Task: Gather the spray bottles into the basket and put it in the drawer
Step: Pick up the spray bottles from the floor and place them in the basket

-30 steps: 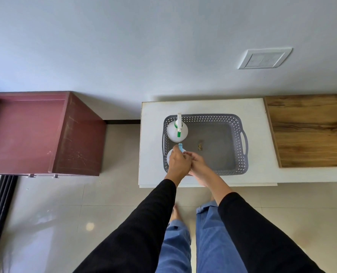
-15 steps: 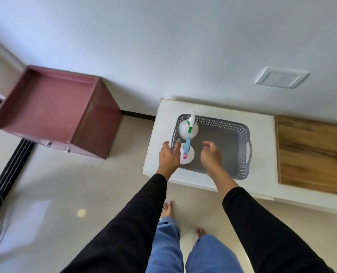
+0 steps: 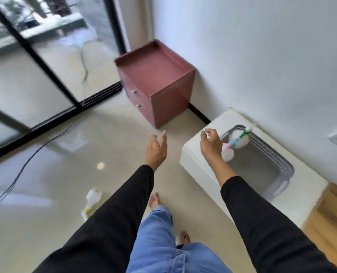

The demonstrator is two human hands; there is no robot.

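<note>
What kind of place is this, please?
Probably a room in a home: a tiled floor, sliding glass doors to the outside, and a small red cabinet with drawers against the wall.

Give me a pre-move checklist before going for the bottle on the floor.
1. Left hand free: ok, open and holding nothing.
2. Right hand free: ok, fingers loosely curled above the white table, holding nothing.
3. Bottles already in the grey basket: ok, the green-trigger bottle and the pink-trigger bottle sit at its far end.
4. Bottle on the floor located: ok, it lies on its side on the tiles to the person's left, partly hidden by the left sleeve.
5. Path to it: not ok, a black cable runs across the floor nearby.
6. Drawers of the red cabinet ready: not ok, they look closed.
</note>
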